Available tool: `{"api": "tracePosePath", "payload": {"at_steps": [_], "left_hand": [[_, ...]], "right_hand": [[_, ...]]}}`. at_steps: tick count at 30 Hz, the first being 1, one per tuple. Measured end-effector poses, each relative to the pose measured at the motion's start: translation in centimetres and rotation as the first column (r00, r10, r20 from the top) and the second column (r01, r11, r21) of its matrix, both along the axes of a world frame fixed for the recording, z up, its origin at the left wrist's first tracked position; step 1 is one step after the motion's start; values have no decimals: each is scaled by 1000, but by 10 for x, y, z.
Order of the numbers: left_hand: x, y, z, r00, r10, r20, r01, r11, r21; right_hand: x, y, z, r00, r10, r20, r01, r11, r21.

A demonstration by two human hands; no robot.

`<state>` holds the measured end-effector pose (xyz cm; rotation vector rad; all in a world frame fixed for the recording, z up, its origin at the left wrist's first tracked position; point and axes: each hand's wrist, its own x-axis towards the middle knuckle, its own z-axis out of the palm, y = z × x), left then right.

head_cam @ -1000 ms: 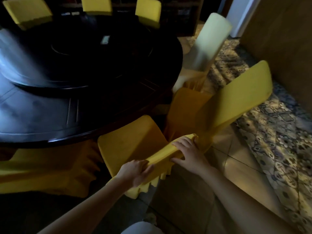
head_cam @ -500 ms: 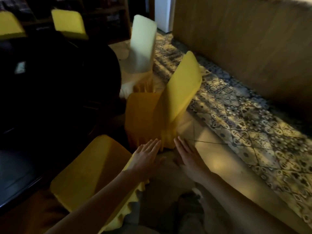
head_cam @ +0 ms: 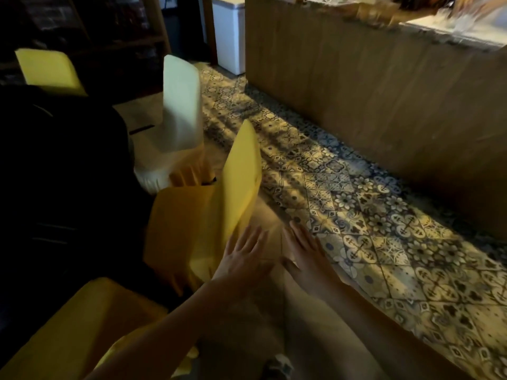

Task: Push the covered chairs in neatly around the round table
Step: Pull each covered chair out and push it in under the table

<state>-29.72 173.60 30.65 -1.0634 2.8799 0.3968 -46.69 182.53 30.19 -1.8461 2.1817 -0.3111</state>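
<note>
Now I see both hands flat, fingers straight, gripping nothing. Left hand [head_cam: 244, 259] is just beside the lower back of the middle yellow chair [head_cam: 241, 174]; I cannot tell if it touches. Right hand [head_cam: 307, 256] is alongside, over patterned floor tiles [head_cam: 370, 215]. That chair's seat meets the dark round table [head_cam: 55, 187], between a white chair [head_cam: 181, 105] and a nearer yellow chair [head_cam: 82, 325].

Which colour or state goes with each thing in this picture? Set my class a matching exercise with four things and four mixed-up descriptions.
Things:
1. left hand
2. round table
3. nearest chair's cover
4. floor tiles

Descriptions:
a. patterned
b. dark
c. yellow
d. open, fingers straight

Pairs: 1-d, 2-b, 3-c, 4-a
</note>
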Motion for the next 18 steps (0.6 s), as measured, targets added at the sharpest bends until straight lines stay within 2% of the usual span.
{"api": "tracePosePath", "payload": {"at_steps": [4,7,18], "left_hand": [[-58,-13,12,998,-10,-59,11,1000,28],[-86,-23,18,999,18,-43,-17,1000,17],[-121,-111,11,987,142,-74,-143,990,-11]], "right_hand": [[-55,-18,10,1000,-18,-2,18,1000,0],[-85,-31,16,1000,-16,1,16,1000,7],[-136,-129,-5,997,79,12,-79,997,-4]]}}
